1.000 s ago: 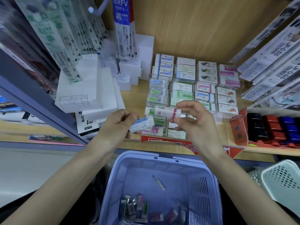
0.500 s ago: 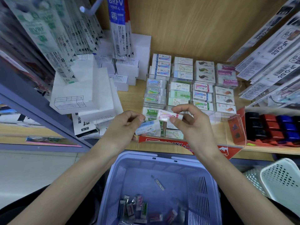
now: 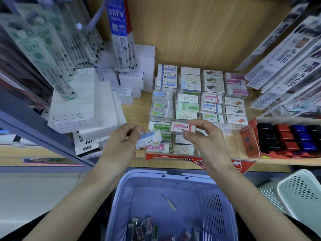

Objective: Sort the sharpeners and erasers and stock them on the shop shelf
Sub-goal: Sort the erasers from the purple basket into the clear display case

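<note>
head | blue eraser (image 3: 149, 140) pinched in left hand (image 3: 121, 141) | pink eraser (image 3: 182, 127) pinched in right hand (image 3: 205, 138) | judged light, firm (sleeve probably slick) | best gripped across long edges

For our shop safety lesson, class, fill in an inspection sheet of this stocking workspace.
Surface: wooden shelf, partly bare.
Job's things: rows of erasers on the shelf; loose packs in purple basket.
Clutter: white boxes stacked at left.
Hands: left hand holds blue-banded eraser; right hand pinches pink-banded eraser.
Cables: nothing seen.
Surroundings: hanging refill packs; red box of black, red and blue items; white basket.
</note>
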### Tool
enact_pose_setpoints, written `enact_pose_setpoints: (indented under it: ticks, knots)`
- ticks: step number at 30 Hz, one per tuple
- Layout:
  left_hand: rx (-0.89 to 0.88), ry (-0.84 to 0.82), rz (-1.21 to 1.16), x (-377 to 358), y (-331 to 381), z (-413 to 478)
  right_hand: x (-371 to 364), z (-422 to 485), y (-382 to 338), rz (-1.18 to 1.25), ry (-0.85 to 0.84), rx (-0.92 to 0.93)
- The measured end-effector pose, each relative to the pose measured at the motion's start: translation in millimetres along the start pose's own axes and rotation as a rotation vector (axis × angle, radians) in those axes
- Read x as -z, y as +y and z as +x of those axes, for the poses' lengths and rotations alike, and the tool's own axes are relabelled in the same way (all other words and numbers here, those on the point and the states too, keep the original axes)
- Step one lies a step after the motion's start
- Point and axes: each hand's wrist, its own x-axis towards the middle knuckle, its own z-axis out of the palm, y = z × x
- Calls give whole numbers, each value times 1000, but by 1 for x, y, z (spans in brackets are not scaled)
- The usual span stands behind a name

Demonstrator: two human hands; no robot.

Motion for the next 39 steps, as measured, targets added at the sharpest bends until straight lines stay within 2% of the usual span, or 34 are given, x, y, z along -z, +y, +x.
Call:
enact_pose_setpoints:
  ticks: [3,8,14,18,23,27,28,29,31,32,33,34,37,39]
  knots:
    - [-16,10,-11,-6,5,1,10,-1,-5,5,-29,29]
    - [-38,-28,-79,-25,11,-1,42,5,-16,-173,-43,117]
    - [-60,-53,-22,-46,15,1,81,55,-21,-312,185,249]
    - [-39,-57,-42,-55,17,3,80,93,-17,-419,226,339]
    - [8,-26,-61,-53,16,9,74,110,-5,-855,261,568]
    - [56,-41,-151,-53,18,9,67,92,-14,-995,326,670]
    - [56,-48,-169,-54,18,9,63,78,-20,-928,251,648]
    - [51,-57,-184,-54,19,8,57,59,-26,-792,105,547]
    - [36,-70,-192,-53,21,7,44,16,-36,-437,-305,215]
    - [31,-78,-185,-53,21,6,38,-1,-37,-294,-440,76]
    - [28,-84,-180,-53,21,6,35,-12,-34,-206,-511,13]
    - [29,-89,-180,-53,20,6,33,-18,-28,-157,-523,14]
    - [29,-105,-211,-53,18,5,29,-17,-18,-133,-416,100]
    - [16,-136,-222,-54,20,2,27,-14,-16,-78,-355,79]
